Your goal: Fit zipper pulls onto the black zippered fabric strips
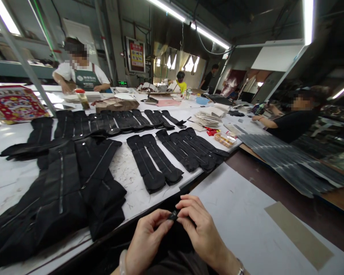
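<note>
My left hand [149, 237] and my right hand [200, 225] meet at the table's near edge, fingertips pinched on a small black piece [173, 216]. It looks like fabric or a small fitting; its exact kind is hard to make out. Dark material lies below in my lap. Just beyond my hands, black zippered fabric strips [150, 162] lie side by side on the white table. To the left is a heap of black zippered fabric pieces [61, 183], and another row of strips [111, 121] runs behind.
A white surface [229, 206] with a grey-beige strip [298, 233] is at right. Past it lie dark grey sheets [292, 156] beside a person in black [298, 120]. Stacked pale pieces [210, 115], a clear food box [225, 139] and a red-lidded jar [82, 98] stand farther back. An aproned person [84, 76] works opposite.
</note>
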